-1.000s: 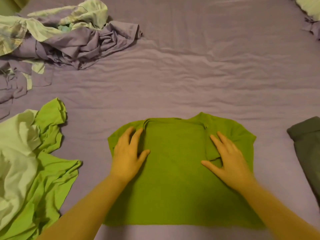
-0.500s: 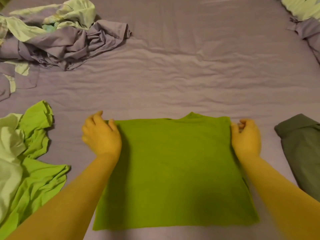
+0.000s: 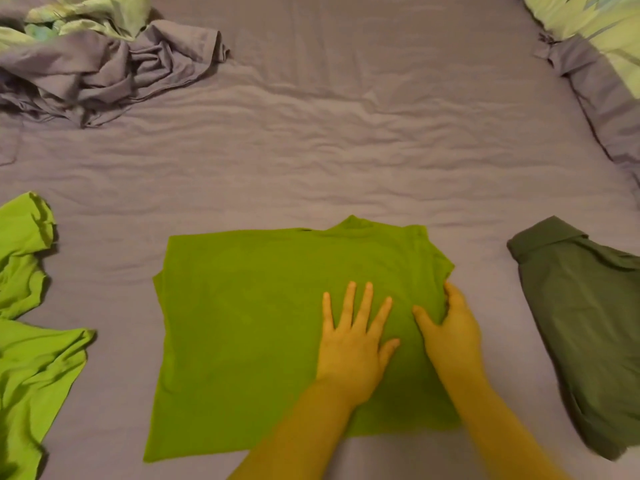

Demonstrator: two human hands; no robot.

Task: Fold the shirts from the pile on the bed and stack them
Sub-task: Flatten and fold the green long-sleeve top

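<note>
Green shirt (image 3: 263, 327) under spread left fingers (image 3: 349, 303); right fingers (image 3: 450, 299) pinch its edge, dark shirt (image 3: 581, 306) near

The right hand (image 3: 450, 334) covers part of the green shirt (image 3: 263, 323); its fingers (image 3: 450, 296) curl at the shirt's right edge, tips hidden in the cloth. Left of that shirt, a second green garment (image 3: 31, 341) runs off the frame. To its right, the dark folded shirt (image 3: 581, 323) is cut off too.

The bed (image 3: 346, 150) carries a green shirt (image 3: 259, 323), crumpled clothes (image 3: 104, 64) and a dark garment (image 3: 588, 323).
</note>
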